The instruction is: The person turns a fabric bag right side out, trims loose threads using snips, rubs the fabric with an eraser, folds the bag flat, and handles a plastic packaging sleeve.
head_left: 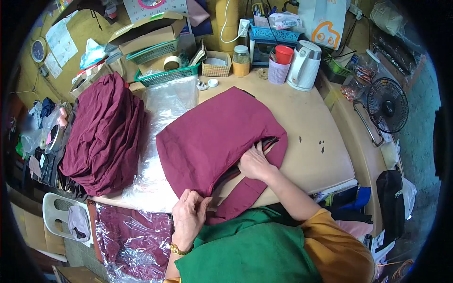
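Observation:
A maroon fabric bag (214, 134) lies flat on the tan table, its opening towards me and a wide strap (240, 195) of the same cloth looping out below. My left hand (190, 212) pinches the near left corner of the opening's edge. At the right end of the opening, my right hand (256, 162) grips the edge, some of its fingertips hidden inside the bag. A dark lining shows between the two hands. A gold watch (178, 250) is on my left wrist.
A tall stack of maroon fabric pieces (106, 137) stands left, beside clear plastic sleeves (172, 96). Plastic-wrapped maroon goods (134, 240) sit below the table's front edge. Along the back are a green basket (167, 77), a jar (241, 61) and a white kettle (304, 66). A black fan (388, 105) stands right.

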### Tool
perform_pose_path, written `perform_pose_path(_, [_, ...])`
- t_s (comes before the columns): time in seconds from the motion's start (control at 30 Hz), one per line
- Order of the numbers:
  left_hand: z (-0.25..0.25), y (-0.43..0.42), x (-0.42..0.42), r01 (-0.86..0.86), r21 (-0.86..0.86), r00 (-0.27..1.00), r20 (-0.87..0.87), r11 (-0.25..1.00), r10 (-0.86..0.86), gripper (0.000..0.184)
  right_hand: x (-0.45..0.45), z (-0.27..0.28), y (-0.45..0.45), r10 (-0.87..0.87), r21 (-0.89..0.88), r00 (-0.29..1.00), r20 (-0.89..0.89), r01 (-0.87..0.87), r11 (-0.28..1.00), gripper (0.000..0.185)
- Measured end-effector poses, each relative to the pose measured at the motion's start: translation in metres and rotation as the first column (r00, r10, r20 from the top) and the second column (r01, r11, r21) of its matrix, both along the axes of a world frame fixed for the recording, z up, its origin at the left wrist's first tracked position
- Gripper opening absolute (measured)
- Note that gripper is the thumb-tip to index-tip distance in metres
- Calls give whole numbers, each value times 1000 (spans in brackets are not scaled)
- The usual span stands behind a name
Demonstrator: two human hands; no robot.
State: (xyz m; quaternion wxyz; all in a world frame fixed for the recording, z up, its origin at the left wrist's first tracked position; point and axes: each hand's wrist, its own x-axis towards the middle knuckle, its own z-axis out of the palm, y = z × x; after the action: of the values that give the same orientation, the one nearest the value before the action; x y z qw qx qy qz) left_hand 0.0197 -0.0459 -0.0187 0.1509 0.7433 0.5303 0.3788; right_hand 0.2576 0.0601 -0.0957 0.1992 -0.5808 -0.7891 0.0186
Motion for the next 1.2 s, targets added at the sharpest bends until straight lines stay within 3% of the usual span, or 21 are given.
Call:
perform_pose_path(0.03, [2, -2, 0, -13, -31, 997, -78, 999, 11, 22, 2, -3, 4, -3, 3, 1000, 0, 3, 1000, 35])
perform_pose_path(0.1, [10, -4, 1, -32, -58, 987, -159, 998, 23, 20, 1, -2, 13, -32, -327, 993, 115, 68, 943, 45])
perform_pose_path(0.17, [21, -5, 14, 36, 64, 998, -49, 997, -32, 19, -2, -3, 12, 54, -235, 988, 148, -18, 972, 40])
perform_pose_path(0.2, [23, -2, 20, 212, -61, 977, 38, 975, -210, 24, -5, -4, 9, 133, -147, 973, 186, -107, 983, 35])
perform_pose_path(0.23, [23, 4, 31, 330, -99, 943, 80, 939, -323, 23, -8, 4, 15, 201, -281, 929, 311, -112, 953, 19])
perform_pose_path(0.27, [19, 14, 43, 444, -127, 894, 124, 887, -430, 23, -7, 9, 22, 207, -282, 928, 309, -119, 952, 19])
perform_pose_path(0.33, [-17, 40, 63, 354, -15, 935, -15, 935, -355, 25, -2, 18, 32, 372, -411, 924, 89, -306, 859, 9])
perform_pose_path(0.37, [-31, 56, 64, 372, -29, 928, 37, 928, -370, 29, -5, 30, 26, 238, -387, 963, 126, -173, 906, 12])
perform_pose_path(0.4, [-34, 66, 64, 372, -23, 928, 31, 928, -371, 29, -4, 33, 19, 236, -379, 964, 125, -173, 909, 12])
perform_pose_path(0.47, [-36, 77, 65, 153, -101, 970, -174, 983, -169, 30, 4, 27, -4, 199, 127, 953, -226, -174, 977, 26])
perform_pose_path(0.53, [-39, 84, 66, -7, -174, 952, -301, 985, -47, 33, 8, 14, -30, 179, 114, 965, -190, -159, 981, 31])
perform_pose_path(0.67, [-54, 110, 68, -51, -150, 919, -394, 987, -13, 33, 8, 5, -39, 153, 108, 985, -78, -144, 984, 38])
perform_pose_path(0.73, [-50, 118, 72, -81, -249, 912, -409, 965, -29, 30, 8, 5, -38, 152, 81, 988, -30, -149, 986, 45])
perform_pose_path(0.8, [-61, 128, 68, -84, -44, 914, -401, 996, 59, 28, 6, 3, -36, 91, 45, 992, -86, -87, 995, 52])
perform_pose_path(0.97, [-65, 137, 61, -80, -126, 932, -362, 989, 29, 24, 3, 7, -35, 52, 3, 998, -26, -52, 999, 58])
perform_pose_path(1.03, [-66, 140, 58, -131, -46, 953, -280, 990, 113, 23, 4, 8, -35, 54, -4, 999, 8, -54, 999, 58])
perform_pose_path(1.13, [-64, 144, 55, -191, -63, 905, -397, 980, 151, 20, 3, 13, -35, 71, 18, 997, 19, -71, 997, 56])
perform_pose_path(1.2, [-60, 149, 56, -220, -43, 905, -382, 974, 188, 21, 2, 22, -36, 93, -197, 994, 52, -81, 977, 53])
